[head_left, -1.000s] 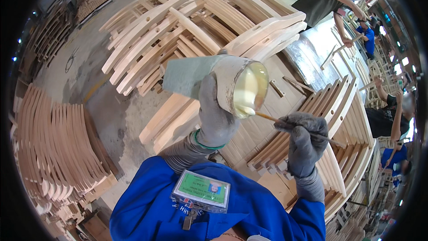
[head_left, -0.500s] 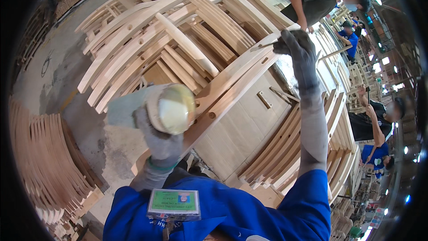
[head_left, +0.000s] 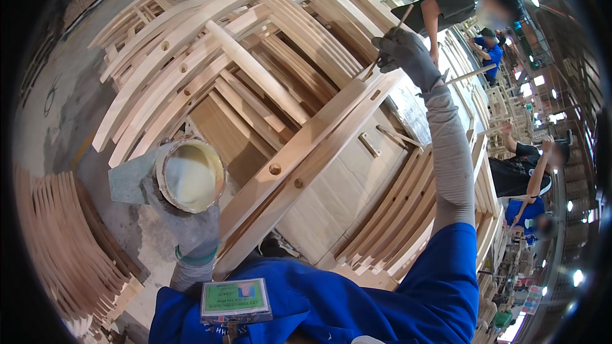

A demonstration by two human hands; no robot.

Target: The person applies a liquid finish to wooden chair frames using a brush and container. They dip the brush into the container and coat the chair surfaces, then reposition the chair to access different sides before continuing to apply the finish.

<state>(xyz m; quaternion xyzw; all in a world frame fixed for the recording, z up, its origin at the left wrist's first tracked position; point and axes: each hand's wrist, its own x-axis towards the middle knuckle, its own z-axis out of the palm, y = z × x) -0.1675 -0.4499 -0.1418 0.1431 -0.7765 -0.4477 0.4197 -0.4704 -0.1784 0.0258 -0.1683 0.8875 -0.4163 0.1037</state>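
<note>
My left hand (head_left: 186,222), in a grey glove, grips a round container (head_left: 222,167) from below. Creamy white liquid (head_left: 190,177) shows inside it, and a grey flat-sided part (head_left: 131,175) sticks out on its left. My right hand (head_left: 407,57), also gloved, is closed on a thin stick (head_left: 405,16). The stick's lower end reaches the far end of a long wooden rail (head_left: 305,143). That rail lies beside a second wooden rail (head_left: 322,164), and both have round holes near their near ends.
Stacked wooden frames (head_left: 210,38) stand ahead to the left. Curved wooden slats (head_left: 395,207) lie at the right of a pale board (head_left: 325,207), with more slats (head_left: 54,236) at the far left. A co-worker (head_left: 446,9) stands close beyond my right hand.
My left hand has moved left with the container, whose opening now shows more clearly. My right hand has shifted slightly left, and the stick now stands more upright against the rail end.
</note>
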